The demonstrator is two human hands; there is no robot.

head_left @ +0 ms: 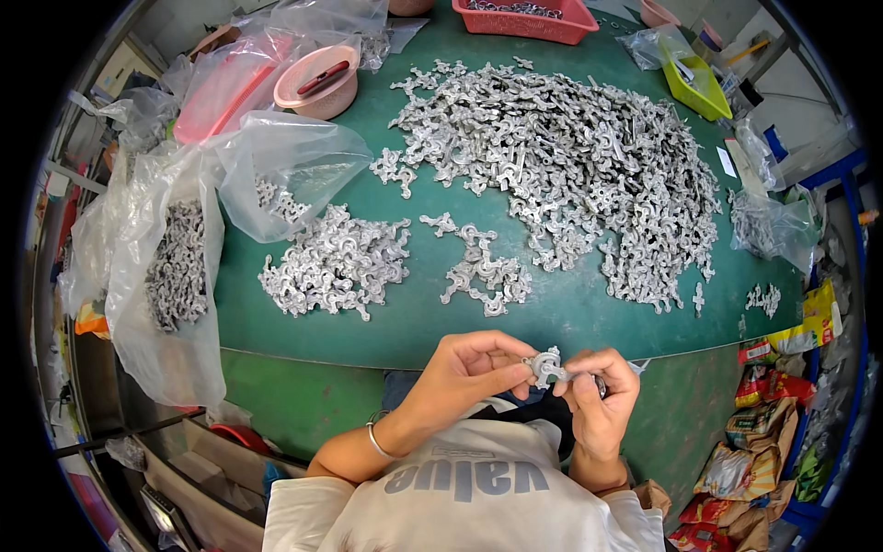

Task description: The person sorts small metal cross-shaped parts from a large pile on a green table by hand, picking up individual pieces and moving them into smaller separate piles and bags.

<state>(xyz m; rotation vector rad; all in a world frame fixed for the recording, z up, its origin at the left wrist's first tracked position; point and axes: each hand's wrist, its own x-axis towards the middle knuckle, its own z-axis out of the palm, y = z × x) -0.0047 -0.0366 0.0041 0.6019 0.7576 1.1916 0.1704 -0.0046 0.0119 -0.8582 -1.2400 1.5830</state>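
Observation:
Close in front of my body, at the table's near edge, my left hand (478,370) pinches a small grey metal casting (549,366) with a curved middle and knobbed ends. My right hand (602,391) is closed on a slim tool with a dark rounded end (602,386). Its tip reaches the casting's right side; fingers hide most of it, so its exact kind does not show. Beyond my hands lie like castings: a small group (492,276) in the middle, a heap (340,262) to the left, and a far larger pile (570,156) behind and to the right.
A clear plastic bag of castings (179,267) hangs over the left edge of the green table (418,331). Farther back stand a pink basket (317,92) with a red-handled tool, a red tray (529,23) and a yellow-green basket (699,87). Colourful packets (736,465) fill the right side.

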